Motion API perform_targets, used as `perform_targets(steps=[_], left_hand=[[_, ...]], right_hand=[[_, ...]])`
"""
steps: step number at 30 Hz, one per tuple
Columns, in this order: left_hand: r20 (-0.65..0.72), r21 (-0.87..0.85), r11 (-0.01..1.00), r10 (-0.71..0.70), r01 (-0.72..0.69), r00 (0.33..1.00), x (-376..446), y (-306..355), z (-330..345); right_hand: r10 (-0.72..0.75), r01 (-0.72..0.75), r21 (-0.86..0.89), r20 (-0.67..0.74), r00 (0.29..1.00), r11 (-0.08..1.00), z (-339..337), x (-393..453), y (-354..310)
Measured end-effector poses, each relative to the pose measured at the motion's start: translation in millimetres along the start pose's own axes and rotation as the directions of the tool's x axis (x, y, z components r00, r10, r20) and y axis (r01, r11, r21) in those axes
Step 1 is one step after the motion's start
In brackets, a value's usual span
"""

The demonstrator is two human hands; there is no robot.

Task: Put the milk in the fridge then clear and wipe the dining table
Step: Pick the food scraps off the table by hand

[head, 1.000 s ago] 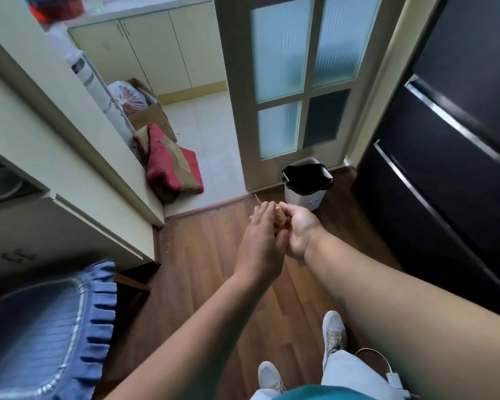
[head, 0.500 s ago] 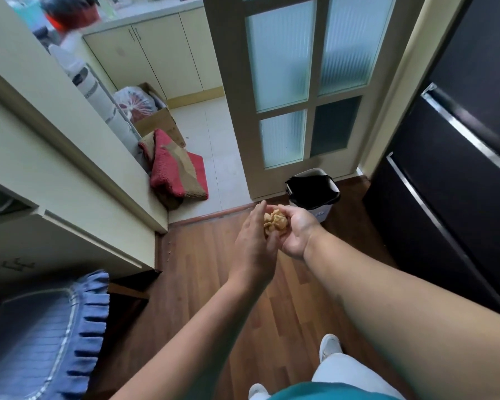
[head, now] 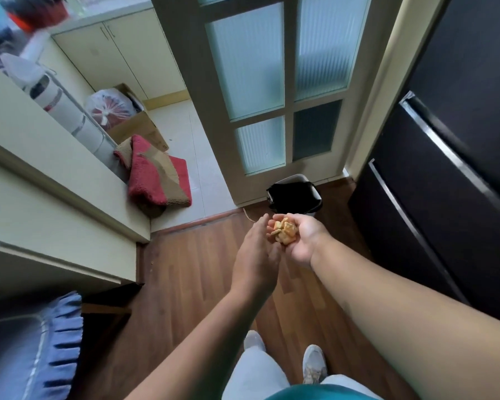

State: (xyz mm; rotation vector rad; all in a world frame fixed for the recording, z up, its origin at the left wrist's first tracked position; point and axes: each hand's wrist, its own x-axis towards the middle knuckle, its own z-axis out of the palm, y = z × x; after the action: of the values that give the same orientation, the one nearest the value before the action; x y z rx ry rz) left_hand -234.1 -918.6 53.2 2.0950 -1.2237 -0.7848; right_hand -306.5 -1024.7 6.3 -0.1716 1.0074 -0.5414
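Observation:
A small heap of yellow-brown food scraps [head: 284, 232] lies in the cupped palm of my right hand [head: 299, 241]. My left hand [head: 257, 258] stands edge-on beside it, fingers straight, its fingertips touching the side of the heap. Both hands hover over the wooden floor, just short of a small white bin [head: 296, 196] lined with a black bag, which stands open on the floor. The black fridge [head: 445, 157] fills the right side, doors closed. No milk or dining table is in view.
A glazed door [head: 260, 90] stands behind the bin. A red and brown mat [head: 156, 177] lies folded at the kitchen threshold, with a cardboard box [head: 133, 128] behind it. Cream cabinets [head: 49, 197] run along the left. A blue-frilled chair cushion [head: 41, 347] sits at lower left.
I have stepped closer to the bin. My left hand has slid off the heap, so the scraps now show in my right palm.

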Motion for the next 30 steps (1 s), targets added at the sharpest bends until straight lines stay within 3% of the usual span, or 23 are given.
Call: perform_targets(steps=[12, 19, 26, 30], left_hand=[[0.129, -0.071, 0.997, -0.021, 0.030, 0.991, 149, -5, -8], [0.269, -0.148, 0.988, 0.009, 0.033, 0.963, 224, 0, -13], [0.374, -0.067, 0.994, 0.110, -0.091, 0.921, 251, 13, 0], [0.400, -0.042, 0.995, 0.098, -0.088, 0.911, 267, 18, 12]], right_hand=[[-0.126, 0.135, 0.034, -0.196, 0.972, 0.990, 31, 70, -81], [-0.120, 0.159, 0.118, -0.288, 0.950, 0.980, 50, 106, -105], [-0.165, 0.216, 0.127, -0.324, 0.932, 0.968, 54, 121, -130], [-0.149, 0.200, 0.125, -0.331, 0.932, 0.972, 46, 133, -148]])
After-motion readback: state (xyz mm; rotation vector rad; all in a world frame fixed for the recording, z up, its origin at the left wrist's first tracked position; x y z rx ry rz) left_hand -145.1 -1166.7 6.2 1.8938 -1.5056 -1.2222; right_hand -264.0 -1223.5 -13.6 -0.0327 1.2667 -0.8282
